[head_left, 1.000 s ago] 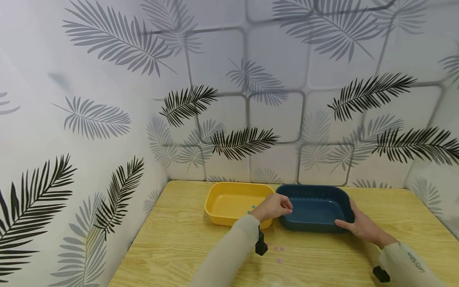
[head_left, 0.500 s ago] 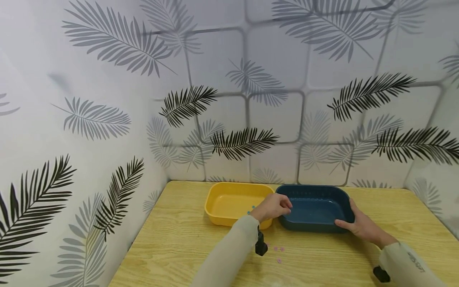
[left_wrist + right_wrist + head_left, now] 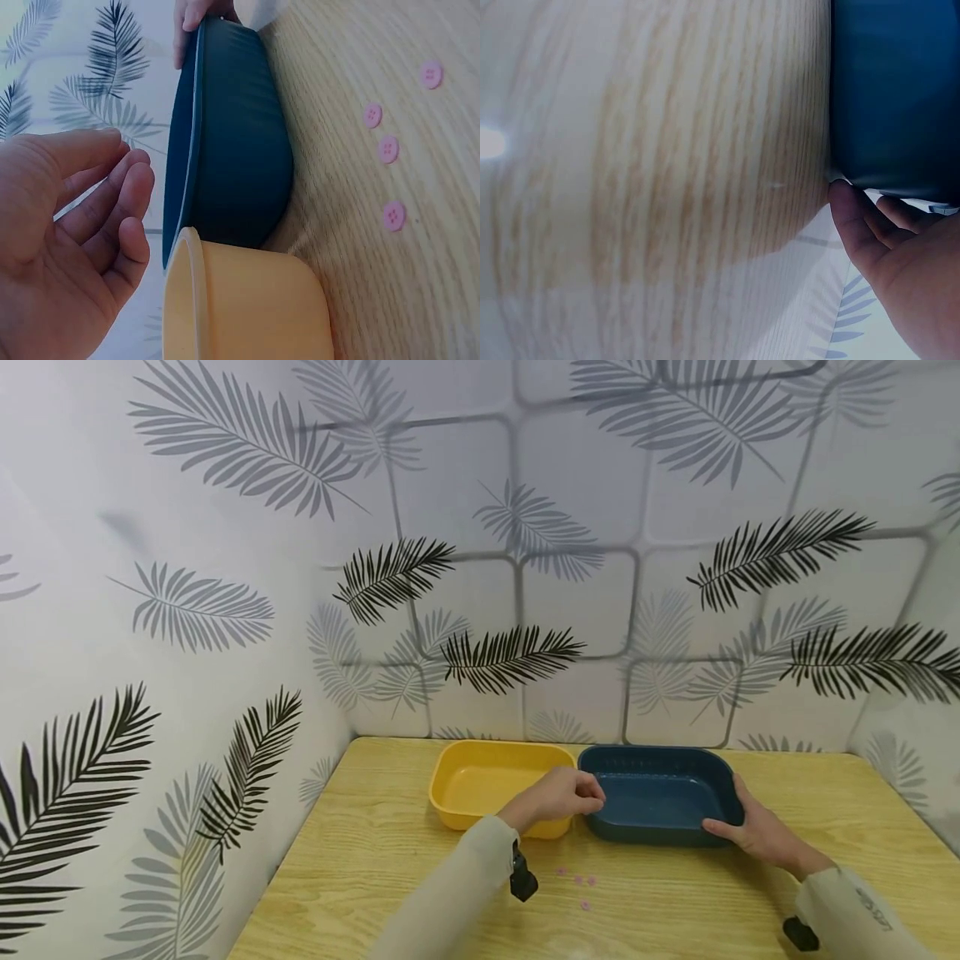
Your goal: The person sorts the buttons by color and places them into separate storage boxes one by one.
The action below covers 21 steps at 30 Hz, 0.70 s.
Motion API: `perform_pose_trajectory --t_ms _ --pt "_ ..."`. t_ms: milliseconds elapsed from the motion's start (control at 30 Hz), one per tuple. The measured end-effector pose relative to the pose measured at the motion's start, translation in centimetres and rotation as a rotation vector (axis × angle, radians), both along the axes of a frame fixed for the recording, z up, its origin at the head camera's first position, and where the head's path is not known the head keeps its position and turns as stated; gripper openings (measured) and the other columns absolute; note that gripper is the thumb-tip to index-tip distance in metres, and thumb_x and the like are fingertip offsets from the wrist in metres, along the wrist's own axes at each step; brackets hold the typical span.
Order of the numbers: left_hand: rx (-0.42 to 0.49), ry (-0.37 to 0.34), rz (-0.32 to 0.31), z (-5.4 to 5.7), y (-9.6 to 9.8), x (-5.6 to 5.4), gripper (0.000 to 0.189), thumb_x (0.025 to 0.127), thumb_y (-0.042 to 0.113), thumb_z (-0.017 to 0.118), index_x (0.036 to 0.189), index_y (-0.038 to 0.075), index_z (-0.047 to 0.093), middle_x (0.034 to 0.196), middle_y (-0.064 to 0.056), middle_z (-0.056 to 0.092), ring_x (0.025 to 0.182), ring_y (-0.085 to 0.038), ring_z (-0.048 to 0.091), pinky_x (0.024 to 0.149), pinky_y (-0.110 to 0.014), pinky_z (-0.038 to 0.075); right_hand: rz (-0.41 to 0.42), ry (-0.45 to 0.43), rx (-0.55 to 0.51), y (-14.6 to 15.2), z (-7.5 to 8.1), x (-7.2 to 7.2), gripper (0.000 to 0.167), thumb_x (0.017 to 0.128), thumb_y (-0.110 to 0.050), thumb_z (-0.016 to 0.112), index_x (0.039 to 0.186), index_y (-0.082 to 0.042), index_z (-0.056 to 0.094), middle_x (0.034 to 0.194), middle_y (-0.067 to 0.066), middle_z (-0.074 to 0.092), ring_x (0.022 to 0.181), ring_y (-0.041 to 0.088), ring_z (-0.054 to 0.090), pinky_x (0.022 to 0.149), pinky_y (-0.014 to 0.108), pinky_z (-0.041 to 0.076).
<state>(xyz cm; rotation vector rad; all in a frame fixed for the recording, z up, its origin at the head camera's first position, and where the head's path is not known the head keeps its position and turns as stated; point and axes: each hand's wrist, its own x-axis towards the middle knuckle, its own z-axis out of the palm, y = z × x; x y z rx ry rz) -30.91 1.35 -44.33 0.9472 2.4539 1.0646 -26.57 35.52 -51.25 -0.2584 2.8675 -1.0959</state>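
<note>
In the head view my left hand (image 3: 558, 795) hovers over the adjoining ends of a yellow plastic basin (image 3: 480, 785) and a dark blue plastic basin (image 3: 652, 802). Its fingers are loosely bent, and nothing shows between them in the left wrist view, where the hand (image 3: 75, 225) hangs beside both rims. My right hand (image 3: 768, 835) holds the blue basin by its right end, the thumb on the front wall and the other fingers along the side. The right wrist view has this hand (image 3: 900, 255) against the basin's lower corner.
Several pink buttons (image 3: 388, 149) lie scattered on the wood-grain table (image 3: 360, 860) in front of the basins. The leaf-patterned wall (image 3: 480, 693) rises right behind the table's back edge. A black wrist camera (image 3: 522, 881) hangs below the left sleeve.
My left hand has drawn back slightly to the left, now covering the small teal pieces seen earlier in the yellow basin. My right hand keeps its hold on the blue basin.
</note>
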Motion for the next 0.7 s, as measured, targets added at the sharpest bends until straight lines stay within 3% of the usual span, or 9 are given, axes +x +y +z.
perform_pose_trajectory --t_ms 167,467,700 --pt "-0.058 0.071 -0.063 -0.3 -1.0 1.1 0.009 0.092 0.018 0.064 0.095 0.013 0.070 0.089 0.011 0.066 0.077 0.000 0.056 0.070 -0.016 0.046 -0.001 0.001 0.006 0.1 0.0 -0.1 0.109 0.090 -0.039 0.063 0.142 0.008 -0.020 0.143 0.044 -0.004 0.124 0.063 0.014 0.094 0.070 0.021" --pt "-0.141 0.145 -0.186 -1.7 -2.6 3.1 0.014 0.091 0.013 0.065 0.102 0.007 0.070 0.084 0.012 0.065 0.074 0.003 0.056 0.067 -0.013 0.046 -0.003 -0.015 0.004 0.1 0.1 -0.1 0.110 0.090 -0.040 0.063 0.142 0.007 -0.022 0.143 0.043 -0.007 0.124 0.064 0.013 0.094 0.071 0.021" --pt "-0.257 0.211 -0.201 -3.7 -3.7 3.4 0.018 0.088 0.013 0.068 0.105 0.009 0.070 0.092 0.008 0.067 0.076 0.004 0.057 0.068 -0.012 0.046 0.000 -0.016 0.005 0.1 0.1 -0.1 0.109 0.091 -0.040 0.062 0.142 0.006 -0.022 0.143 0.043 -0.008 0.124 0.064 0.013 0.094 0.070 0.021"
